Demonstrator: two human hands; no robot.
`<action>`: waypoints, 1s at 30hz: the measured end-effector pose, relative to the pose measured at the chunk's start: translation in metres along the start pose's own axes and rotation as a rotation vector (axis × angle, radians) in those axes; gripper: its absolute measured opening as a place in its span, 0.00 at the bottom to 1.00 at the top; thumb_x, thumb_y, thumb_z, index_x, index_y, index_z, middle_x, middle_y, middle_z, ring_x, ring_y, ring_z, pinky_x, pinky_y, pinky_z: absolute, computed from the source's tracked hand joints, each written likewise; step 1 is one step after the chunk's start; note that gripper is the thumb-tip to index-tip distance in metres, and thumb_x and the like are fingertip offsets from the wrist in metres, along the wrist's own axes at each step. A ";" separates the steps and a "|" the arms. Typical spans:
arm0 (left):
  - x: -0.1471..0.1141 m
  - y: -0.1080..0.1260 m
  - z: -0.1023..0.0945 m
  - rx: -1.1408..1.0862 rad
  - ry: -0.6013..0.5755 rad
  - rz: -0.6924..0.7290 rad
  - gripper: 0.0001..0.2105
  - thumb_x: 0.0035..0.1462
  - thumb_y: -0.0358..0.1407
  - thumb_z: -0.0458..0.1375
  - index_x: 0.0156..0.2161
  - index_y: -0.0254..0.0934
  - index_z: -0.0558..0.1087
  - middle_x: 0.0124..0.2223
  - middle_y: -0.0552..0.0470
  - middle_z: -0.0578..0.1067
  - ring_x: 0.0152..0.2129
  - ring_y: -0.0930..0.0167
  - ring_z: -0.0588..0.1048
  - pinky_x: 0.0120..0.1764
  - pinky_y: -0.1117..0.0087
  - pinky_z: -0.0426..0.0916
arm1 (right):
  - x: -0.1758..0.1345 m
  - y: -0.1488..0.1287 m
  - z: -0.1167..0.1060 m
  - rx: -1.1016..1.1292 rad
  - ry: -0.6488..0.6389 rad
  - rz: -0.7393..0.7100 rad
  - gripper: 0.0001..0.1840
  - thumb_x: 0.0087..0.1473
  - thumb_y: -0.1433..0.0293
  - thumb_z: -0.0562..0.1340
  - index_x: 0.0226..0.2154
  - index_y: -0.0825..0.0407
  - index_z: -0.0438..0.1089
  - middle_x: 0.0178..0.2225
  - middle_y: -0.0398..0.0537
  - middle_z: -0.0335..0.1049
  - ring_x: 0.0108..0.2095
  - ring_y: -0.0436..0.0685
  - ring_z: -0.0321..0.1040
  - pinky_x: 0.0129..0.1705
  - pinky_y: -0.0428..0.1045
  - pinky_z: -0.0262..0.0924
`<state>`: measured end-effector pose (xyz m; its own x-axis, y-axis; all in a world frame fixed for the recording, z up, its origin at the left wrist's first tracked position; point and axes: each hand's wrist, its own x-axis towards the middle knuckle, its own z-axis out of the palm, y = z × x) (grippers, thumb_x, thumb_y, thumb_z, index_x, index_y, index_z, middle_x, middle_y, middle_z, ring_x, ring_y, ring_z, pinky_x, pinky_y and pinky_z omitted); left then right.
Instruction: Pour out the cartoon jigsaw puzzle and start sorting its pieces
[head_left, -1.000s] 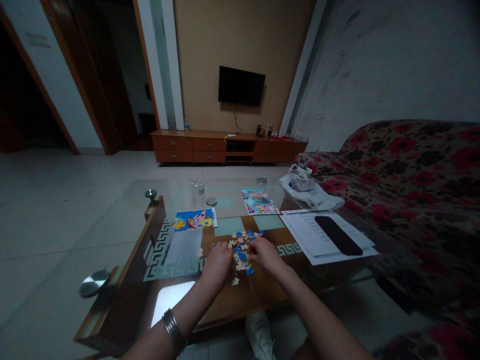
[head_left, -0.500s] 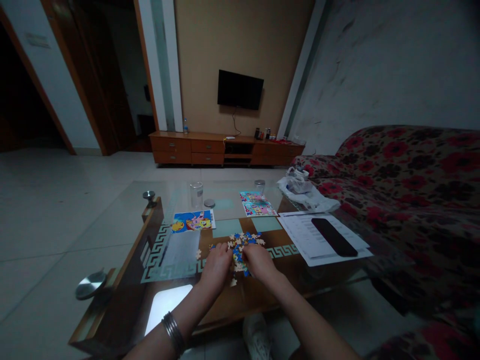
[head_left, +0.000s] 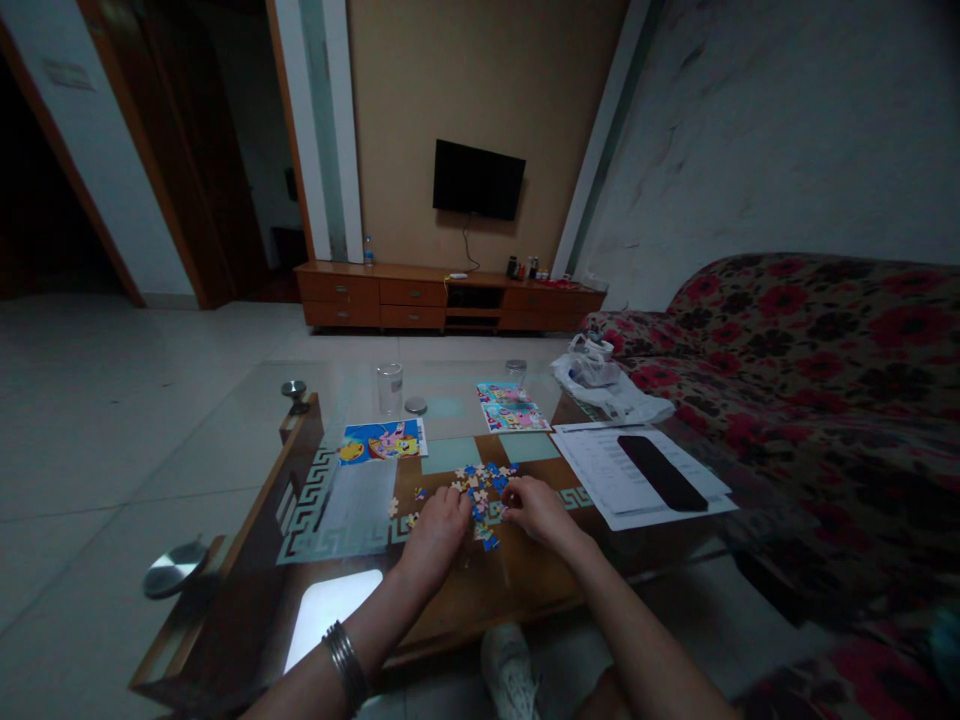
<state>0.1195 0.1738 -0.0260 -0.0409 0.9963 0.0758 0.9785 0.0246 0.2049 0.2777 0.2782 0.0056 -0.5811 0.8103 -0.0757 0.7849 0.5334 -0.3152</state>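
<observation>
Left grip (head_left: 439, 525) and right grip (head_left: 538, 510), narrow, contents unclear, are apparently sorting pieces (head_left: 484, 484) between them, calling for fine pinching.

Home living rm: slim black wall-mtd TV (head_left: 478, 180) above a long, low reddish-brown wooden drawer cabinet (head_left: 412, 303), a padded sofa (head_left: 795, 305) in dark fabric w/ red flowers, rectangular clear-glass coffee tbl (head_left: 536, 575) w/ brown wood base, pale tiled flr (head_left: 187, 400).

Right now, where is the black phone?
In the head view, the black phone lies on the white papers, to the right of the right hand.
</observation>
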 end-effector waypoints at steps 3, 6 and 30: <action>-0.002 -0.004 -0.003 -0.027 0.013 -0.021 0.13 0.59 0.24 0.46 0.45 0.35 0.67 0.46 0.45 0.72 0.44 0.65 0.69 0.47 0.66 0.63 | 0.002 -0.005 0.004 -0.008 0.003 -0.006 0.08 0.46 0.74 0.67 0.33 0.53 0.75 0.38 0.50 0.74 0.39 0.56 0.69 0.38 0.46 0.54; -0.004 -0.012 -0.008 -0.055 0.025 -0.075 0.12 0.58 0.25 0.46 0.44 0.36 0.68 0.44 0.48 0.74 0.41 0.67 0.70 0.42 0.69 0.63 | 0.004 -0.006 0.006 -0.006 0.005 0.021 0.08 0.44 0.75 0.68 0.32 0.54 0.74 0.37 0.50 0.74 0.38 0.56 0.68 0.36 0.46 0.53; -0.002 0.000 0.001 -0.100 0.040 -0.032 0.13 0.60 0.30 0.46 0.42 0.38 0.73 0.47 0.47 0.70 0.46 0.62 0.66 0.46 0.62 0.58 | 0.003 -0.003 0.005 -0.010 -0.026 -0.027 0.13 0.43 0.76 0.66 0.35 0.51 0.75 0.38 0.48 0.75 0.37 0.56 0.69 0.35 0.45 0.54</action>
<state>0.1201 0.1719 -0.0272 -0.0822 0.9910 0.1059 0.9516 0.0465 0.3037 0.2725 0.2780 0.0014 -0.6071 0.7893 -0.0921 0.7712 0.5572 -0.3079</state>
